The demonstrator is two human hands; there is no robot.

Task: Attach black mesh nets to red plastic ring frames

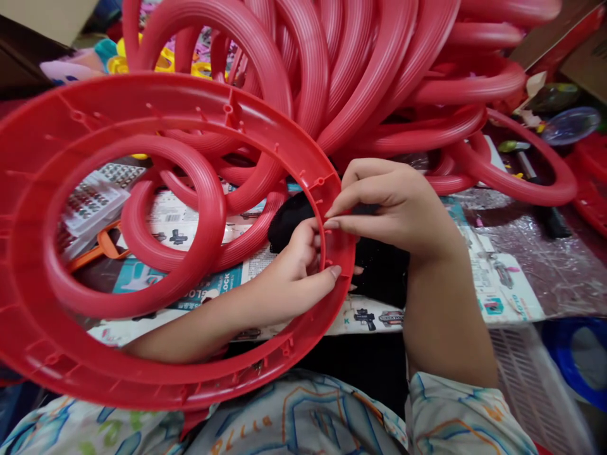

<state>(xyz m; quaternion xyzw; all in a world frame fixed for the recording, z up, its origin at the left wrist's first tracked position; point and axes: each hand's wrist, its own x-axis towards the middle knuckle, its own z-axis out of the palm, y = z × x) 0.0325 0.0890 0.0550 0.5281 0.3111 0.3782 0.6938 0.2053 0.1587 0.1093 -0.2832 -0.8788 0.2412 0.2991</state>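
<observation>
A large red plastic ring [95, 253], ribbed underside up, is held close over the person's lap. The left hand [294, 278] reaches through the ring's opening, and its fingers are closed on the ring's right-hand rim, thumb on the outer face. The right hand [398, 208] sits just outside that same rim, its fingers pinched together against the rim's edge. A black object [379, 265] lies directly behind the rim, under both hands. Beyond the ring a heap of matching red rings [379, 69] covers the counter, with printed cards [493, 278] beneath them.
</observation>
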